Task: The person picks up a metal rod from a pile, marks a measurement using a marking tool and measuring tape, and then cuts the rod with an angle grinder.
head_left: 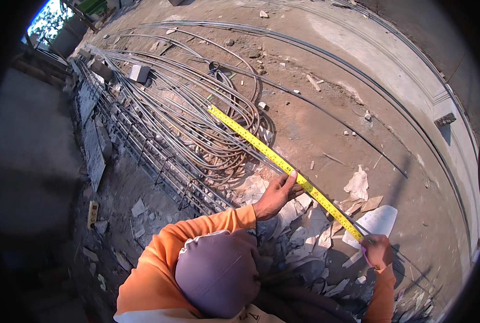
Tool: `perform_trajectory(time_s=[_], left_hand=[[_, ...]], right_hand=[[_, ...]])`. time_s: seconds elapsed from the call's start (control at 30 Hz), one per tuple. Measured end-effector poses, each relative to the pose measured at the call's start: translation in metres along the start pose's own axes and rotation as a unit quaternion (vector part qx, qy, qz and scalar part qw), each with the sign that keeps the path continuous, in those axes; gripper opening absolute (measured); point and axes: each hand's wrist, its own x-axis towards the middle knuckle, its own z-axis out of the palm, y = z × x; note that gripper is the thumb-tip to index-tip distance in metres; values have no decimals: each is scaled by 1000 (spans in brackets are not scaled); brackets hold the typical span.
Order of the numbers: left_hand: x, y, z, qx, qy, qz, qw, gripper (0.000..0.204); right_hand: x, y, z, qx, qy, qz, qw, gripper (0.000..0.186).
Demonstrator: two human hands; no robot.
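A yellow tape measure blade (pixel 256 141) is drawn out straight, slanting from the rod bundle at upper left down to the lower right. Its far tip lies over the rods. My left hand (pixel 276 197) is closed around the middle of the blade, thumb on top. At the blade's near end my right hand (pixel 378 251) is closed on it; something pinkish shows beside its fingers, too little to name. A thin dark steel rod (pixel 409 262) runs close along the blade and continues past my right hand. Whether either hand also grips this rod is hidden.
Bent steel rods (pixel 181 102) spread across the ground at upper left. Beside them lies a tied rebar cage (pixel 148 149). Torn paper scraps (pixel 312 229) lie under my arms. Long rods (pixel 353 67) curve along the right; a concrete block (pixel 444 119) sits near the wall.
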Motion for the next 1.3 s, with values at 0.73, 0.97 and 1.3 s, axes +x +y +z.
perform_trajectory(time_s=[0.73, 0.97, 1.3], left_hand=[[104, 151, -242, 37, 353, 188, 916, 35], [115, 161, -284, 65, 433, 198, 877, 41], [128, 139, -298, 110, 491, 163, 849, 46]], right_hand=[[-23, 77, 35, 140, 160, 38, 976, 15], [-15, 60, 36, 139, 128, 69, 980, 11], [-22, 29, 16, 5, 186, 54, 981, 15]])
